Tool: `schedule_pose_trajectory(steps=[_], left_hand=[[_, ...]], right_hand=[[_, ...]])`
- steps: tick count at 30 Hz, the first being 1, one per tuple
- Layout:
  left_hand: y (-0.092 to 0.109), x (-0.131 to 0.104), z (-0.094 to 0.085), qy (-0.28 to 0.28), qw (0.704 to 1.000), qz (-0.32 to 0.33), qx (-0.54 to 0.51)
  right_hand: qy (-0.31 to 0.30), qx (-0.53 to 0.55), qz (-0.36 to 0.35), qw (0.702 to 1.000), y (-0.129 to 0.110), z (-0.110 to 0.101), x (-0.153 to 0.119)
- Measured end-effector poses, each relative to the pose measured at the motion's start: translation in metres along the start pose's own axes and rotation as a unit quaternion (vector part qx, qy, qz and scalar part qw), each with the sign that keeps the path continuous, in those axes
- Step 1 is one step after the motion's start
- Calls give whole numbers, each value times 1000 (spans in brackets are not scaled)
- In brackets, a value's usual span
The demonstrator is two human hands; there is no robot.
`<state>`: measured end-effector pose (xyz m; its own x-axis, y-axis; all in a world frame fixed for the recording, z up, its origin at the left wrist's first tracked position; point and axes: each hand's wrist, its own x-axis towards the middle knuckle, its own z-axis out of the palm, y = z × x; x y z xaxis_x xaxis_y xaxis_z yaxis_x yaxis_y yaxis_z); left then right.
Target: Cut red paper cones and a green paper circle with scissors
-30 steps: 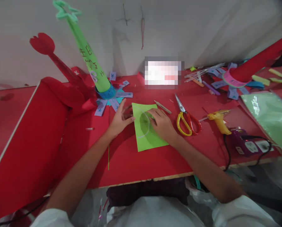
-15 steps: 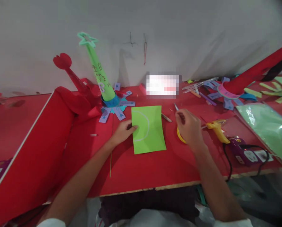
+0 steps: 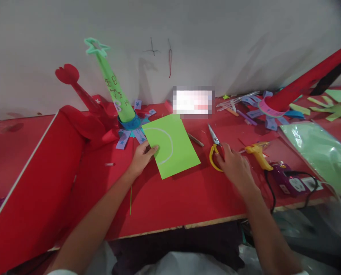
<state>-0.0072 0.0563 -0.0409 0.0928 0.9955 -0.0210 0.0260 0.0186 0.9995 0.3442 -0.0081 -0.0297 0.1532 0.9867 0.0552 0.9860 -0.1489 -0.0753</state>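
Observation:
My left hand (image 3: pixel 142 158) pinches the left edge of a bright green sheet (image 3: pixel 183 147), its thumb on top. The sheet bears a pale curved line, roughly a half circle, and is held at a slant over the red table. A pair of scissors (image 3: pixel 213 133) lies right of the sheet, blades pointing away from me, with yellow and red handles. My right hand (image 3: pixel 235 166) has its fingers closed around the red handle; some fingertips are hidden. Between sheet and scissors lies a thin pencil-like stick (image 3: pixel 195 139).
A yellow glue gun (image 3: pixel 259 154) and a purple power socket box (image 3: pixel 290 179) with cords are at the right. Behind the sheet stands a green paper cone (image 3: pixel 117 89) with a star on top. A red panel (image 3: pixel 44 179) rises at the left. Clear plastic packaging (image 3: pixel 316 149) lies far right.
My left hand has lifted and turned the green sheet into a slant. My right hand has moved slightly down and taken hold of the scissors' handle. The view has shifted slightly.

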Motion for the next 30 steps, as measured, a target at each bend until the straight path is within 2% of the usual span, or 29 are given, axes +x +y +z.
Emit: schedule_pose_trajectory(steps=[3,5,7,9,12,14,17,20,23,25,28,30], left_hand=[[1,0,-1,-9,1000,-11,-11],[0,1,-1,-12,1000,-14,-17],[-1,1,-1,-13,1000,-17,-20],[-2,1,-2,-14,999,-21,-19],[-3,1,-2,-24,999,-27,-14],[0,2,-3,-43,999,-32,-8],[10,9,-4,-65,997,-37,-2],[28,22,-4,-50,999,-16,-12],[53,43,-1,0,999,35,-41],[72,55,5,60,989,88,-105],[95,65,19,107,964,142,-200],[106,65,28,113,954,155,-229]], right_hand=[[34,98,31,994,14,9,-2],[71,236,56,968,23,16,-8],[104,400,79,907,28,20,-17],[106,555,98,819,27,18,-25],[84,716,113,684,16,5,-31],[45,768,68,635,4,-6,-31],[-26,804,6,594,-20,-20,-28],[-98,830,-45,547,-52,-26,-18],[-116,838,-121,520,-84,-25,2],[-85,840,-135,519,-101,-22,18],[-54,817,-165,550,-121,-12,34],[-69,798,-175,573,-129,-1,36]])
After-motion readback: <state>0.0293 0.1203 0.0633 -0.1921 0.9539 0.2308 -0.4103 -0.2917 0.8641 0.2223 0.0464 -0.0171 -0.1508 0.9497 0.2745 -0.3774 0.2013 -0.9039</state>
